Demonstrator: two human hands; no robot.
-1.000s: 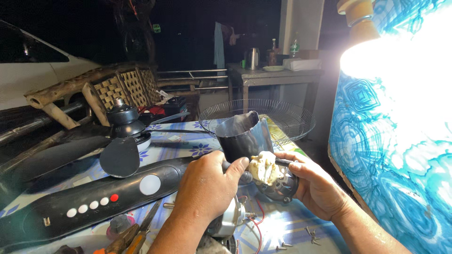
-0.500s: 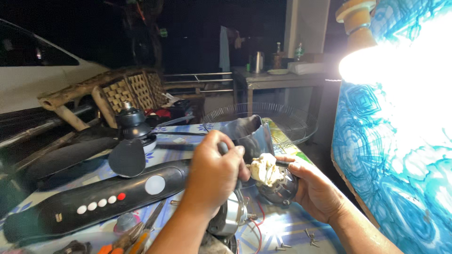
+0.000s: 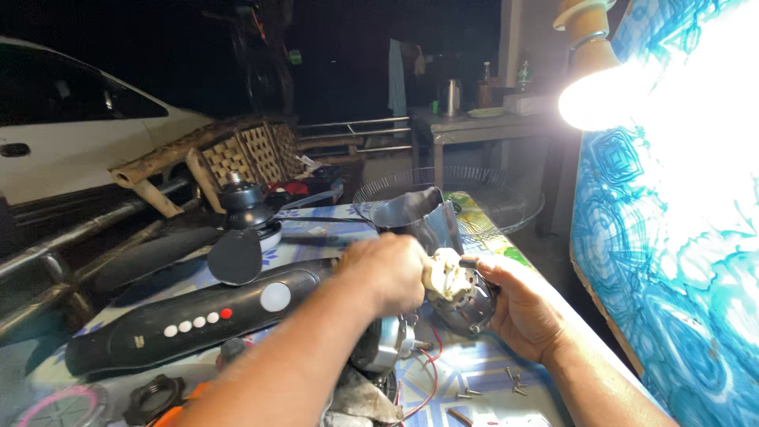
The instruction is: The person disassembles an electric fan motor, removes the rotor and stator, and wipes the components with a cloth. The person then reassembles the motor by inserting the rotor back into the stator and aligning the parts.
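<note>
Right hand (image 3: 526,312): cupped closed round a dark round motor part (image 3: 466,296), held above the table (image 3: 482,368) near its 3 o'clock edge

Left hand (image 3: 387,273): fingers curled over a pale rag (image 3: 444,273), pressed on the motor part's 10 o'clock side

Dark plastic cover (image 3: 415,217): upright, just behind the hands at 12 o'clock

Black fan stand (image 3: 198,316) with buttons: lying at 9 o'clock, near the left forearm

Fan blade (image 3: 237,249): at 10 o'clock

Loose screws (image 3: 514,379): at 6 o'clock, on the one bare strip of table

Wire guard (image 3: 506,198): overhanging the far edge
</note>
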